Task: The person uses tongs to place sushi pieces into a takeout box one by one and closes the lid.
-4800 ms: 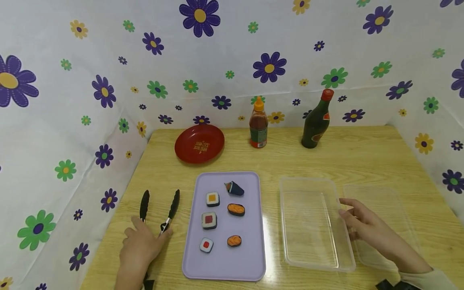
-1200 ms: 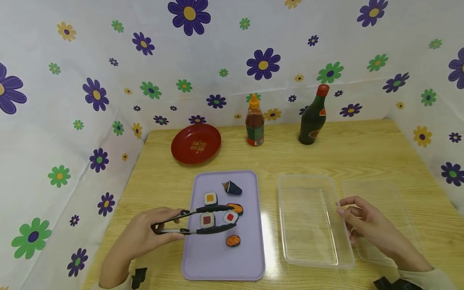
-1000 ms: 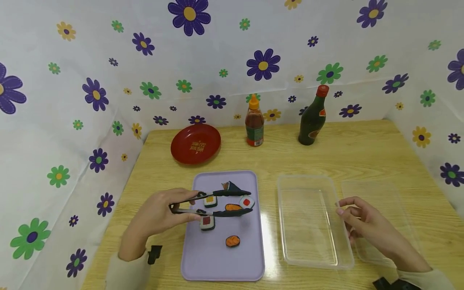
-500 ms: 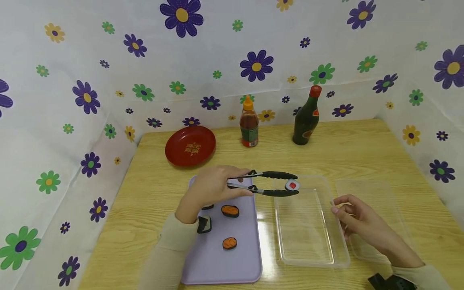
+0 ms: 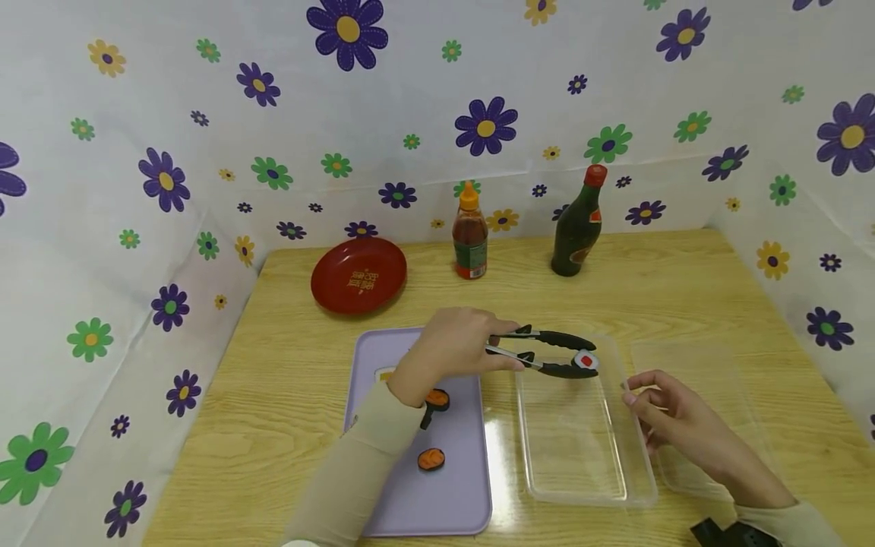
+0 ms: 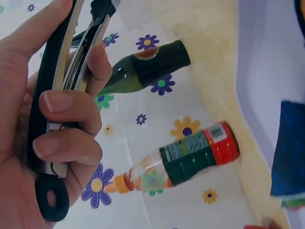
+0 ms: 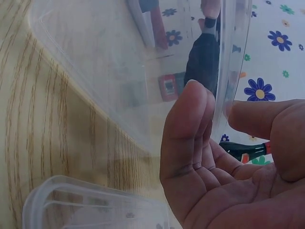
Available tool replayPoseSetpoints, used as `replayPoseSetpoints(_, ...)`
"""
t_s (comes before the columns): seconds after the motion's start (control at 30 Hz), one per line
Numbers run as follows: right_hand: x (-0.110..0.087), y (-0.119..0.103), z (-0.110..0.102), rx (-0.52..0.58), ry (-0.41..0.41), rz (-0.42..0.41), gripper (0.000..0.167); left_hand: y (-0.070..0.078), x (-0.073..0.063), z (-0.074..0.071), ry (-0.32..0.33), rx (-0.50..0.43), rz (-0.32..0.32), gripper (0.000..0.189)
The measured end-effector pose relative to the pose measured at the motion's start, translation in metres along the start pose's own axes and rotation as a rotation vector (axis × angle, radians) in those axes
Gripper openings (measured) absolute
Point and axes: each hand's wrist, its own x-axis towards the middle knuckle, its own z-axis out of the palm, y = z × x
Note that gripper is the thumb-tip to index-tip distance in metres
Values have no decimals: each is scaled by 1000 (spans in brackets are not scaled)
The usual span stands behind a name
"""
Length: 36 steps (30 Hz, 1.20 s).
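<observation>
My left hand (image 5: 454,349) reaches across the tray and grips black-and-silver kitchen tongs (image 5: 566,339), whose handle end shows within the curled fingers in the left wrist view. Between the tong tips is a small white sushi roll (image 5: 585,361) with a red centre, over the far part of a clear plastic container (image 5: 574,499). My right hand (image 5: 673,414) pinches the container's right rim between thumb and fingers. The right wrist view has those fingers (image 7: 186,119) at the clear wall. Several toy sushi pieces, among them an orange-topped one (image 5: 431,460), lie on the tray, partly hidden by my left arm.
The purple tray (image 5: 458,509) lies left of the container. A clear flat lid (image 5: 718,380) is on the table to the right. At the back stand a red plate (image 5: 358,277), an orange-capped sauce bottle (image 5: 469,235) and a dark green bottle (image 5: 576,232). Flowered cloth surrounds the table.
My left hand has taken up the tongs from the table's left side. The red-centred sushi roll has moved off the tray, rightward, to over the container. My right hand stays at the rim.
</observation>
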Motion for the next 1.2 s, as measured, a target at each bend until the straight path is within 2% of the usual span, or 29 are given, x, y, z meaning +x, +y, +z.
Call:
replayPoseSetpoints(0.17, 0, 0, 1, -3, 13, 10, 23, 8, 8, 3, -41, 31, -10, 64)
replayPoseSetpoints(0.43, 0, 1, 2, -3, 9, 5, 21, 16, 12, 13, -90, 77, -57, 64)
replayPoseSetpoints(0.7, 0, 2, 1, 9, -11, -23, 19, 28, 18, 7, -173, 155, -99, 64)
replayPoseSetpoints(0.83, 1, 3, 0, 14, -23, -34, 18, 30, 19, 6, -185, 166, -110, 64)
replayPoseSetpoints(0.97, 1, 3, 1, 12, -9, -31, 18, 26, 15, 7, -175, 122, -94, 70)
replayPoseSetpoints(1.2, 1, 4, 2, 21, 18, -6, 17, 6, -3, 9, -113, -86, -45, 85)
